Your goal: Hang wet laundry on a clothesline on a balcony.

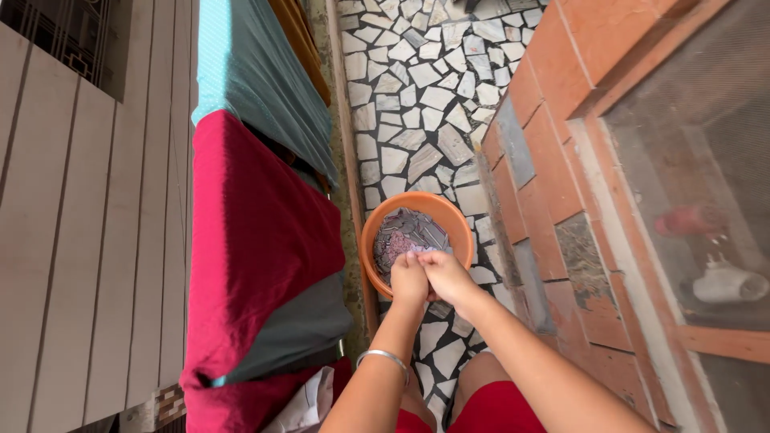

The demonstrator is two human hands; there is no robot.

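An orange round tub stands on the mosaic stone floor below me, holding a grey patterned cloth. Both my hands meet over the tub's near rim. My left hand, with a silver bangle on the wrist, and my right hand pinch an edge of the cloth together between their fingertips. My knees in red clothing show at the bottom.
To the left, a crimson cloth, a grey one and a teal cloth hang over a rail along a pale slatted wall. A red brick wall with a mesh window rises at the right. The floor strip between is narrow.
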